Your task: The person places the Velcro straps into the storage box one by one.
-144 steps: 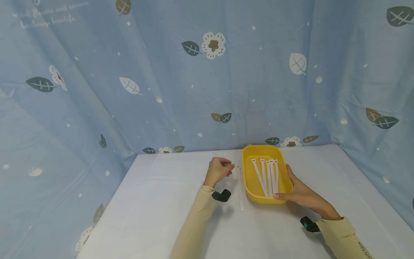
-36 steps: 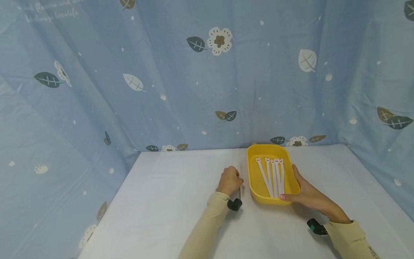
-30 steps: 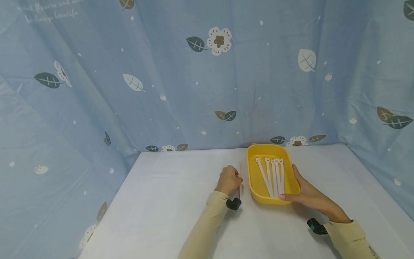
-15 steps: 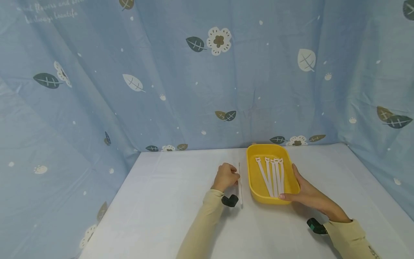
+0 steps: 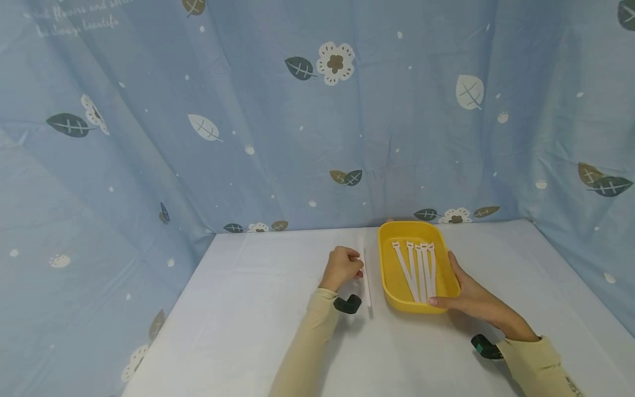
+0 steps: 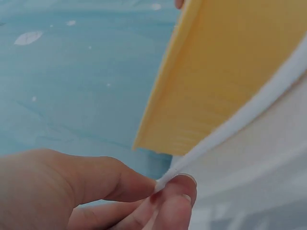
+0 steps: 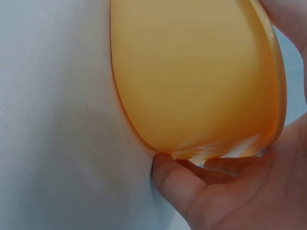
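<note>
My left hand (image 5: 342, 267) pinches a thin white hook-and-loop cable tie (image 5: 367, 291) between thumb and fingertips, just left of a yellow tray (image 5: 391, 281). In the left wrist view this cable tie (image 6: 230, 125) runs from the pinch up to the right, passing in front of the tray's side. My right hand (image 5: 471, 299) holds the tray at its near right corner, thumb over the rim. The right wrist view has its fingers (image 7: 177, 179) curled against the tray's outside. Inside the tray lie several white cable ties (image 5: 420, 275), roughly side by side, slotted heads at the far end.
The tray stands on a white-covered table (image 5: 248, 309), near its back edge. A blue curtain (image 5: 278, 127) with leaf and flower prints hangs behind and at the sides. A black wrist device (image 5: 348, 304) sits at the left cuff, another (image 5: 485, 347) at the right.
Over the last second my left hand has moved left and slightly away from me, carrying the cable tie a little farther from the tray. My right hand and the tray have stayed put.
</note>
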Action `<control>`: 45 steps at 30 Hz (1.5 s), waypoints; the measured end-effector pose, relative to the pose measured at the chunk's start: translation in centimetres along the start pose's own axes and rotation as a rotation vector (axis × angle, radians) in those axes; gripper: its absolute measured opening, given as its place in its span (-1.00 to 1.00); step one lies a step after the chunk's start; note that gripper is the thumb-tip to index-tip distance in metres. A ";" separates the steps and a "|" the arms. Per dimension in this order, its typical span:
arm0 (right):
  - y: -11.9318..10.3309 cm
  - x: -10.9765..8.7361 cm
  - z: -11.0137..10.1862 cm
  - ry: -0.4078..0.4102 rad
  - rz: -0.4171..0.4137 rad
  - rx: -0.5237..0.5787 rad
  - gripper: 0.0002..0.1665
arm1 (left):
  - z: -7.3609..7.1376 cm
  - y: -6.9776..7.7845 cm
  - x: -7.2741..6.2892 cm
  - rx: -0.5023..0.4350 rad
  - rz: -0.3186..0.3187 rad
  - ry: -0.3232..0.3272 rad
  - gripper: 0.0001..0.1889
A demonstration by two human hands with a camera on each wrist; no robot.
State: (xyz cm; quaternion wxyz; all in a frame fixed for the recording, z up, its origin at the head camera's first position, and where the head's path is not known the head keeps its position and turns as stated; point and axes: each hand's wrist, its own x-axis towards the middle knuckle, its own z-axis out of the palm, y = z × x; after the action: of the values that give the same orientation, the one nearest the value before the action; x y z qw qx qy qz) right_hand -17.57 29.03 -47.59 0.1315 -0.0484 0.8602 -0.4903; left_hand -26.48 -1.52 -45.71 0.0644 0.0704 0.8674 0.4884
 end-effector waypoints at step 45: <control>0.3 0.0 0.1 0.016 -0.031 -0.017 0.61 | -0.2 3.5 1.0 -0.367 0.025 -0.030 -0.71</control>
State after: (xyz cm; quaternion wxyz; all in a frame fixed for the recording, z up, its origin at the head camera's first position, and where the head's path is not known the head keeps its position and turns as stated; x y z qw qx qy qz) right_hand -17.52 29.12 -47.83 0.1167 -0.0591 0.8646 -0.4852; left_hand -27.32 0.28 -42.65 0.0831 0.0757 0.7617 0.6381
